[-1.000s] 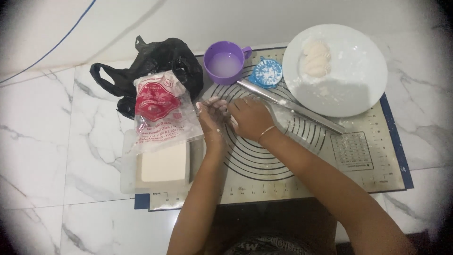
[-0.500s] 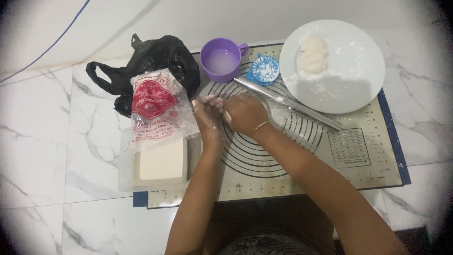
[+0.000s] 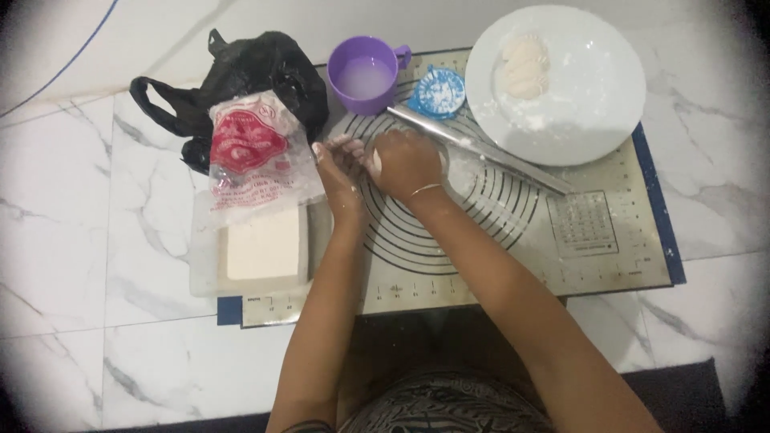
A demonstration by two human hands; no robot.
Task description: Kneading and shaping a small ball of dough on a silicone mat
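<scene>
Pinching a small white piece of dough (image 3: 371, 160), the right hand (image 3: 407, 163) is curled over it and the left hand (image 3: 341, 172) is pressed against it, fingers closed on the same piece. The dough is held just above the baking mat (image 3: 481, 265), near its left edge. Behind the hands, a metal rolling pin (image 3: 481, 152) is laid across the mat. 1 purple cup (image 3: 365, 76) and 1 white plate (image 3: 585, 96) are placed along the far edge.

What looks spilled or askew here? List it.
White flour dusts the plate and mat. The metal rolling pin lies slantwise across the mat. The packet sits half over the stack of white sheets. Nothing looks damaged.
</scene>
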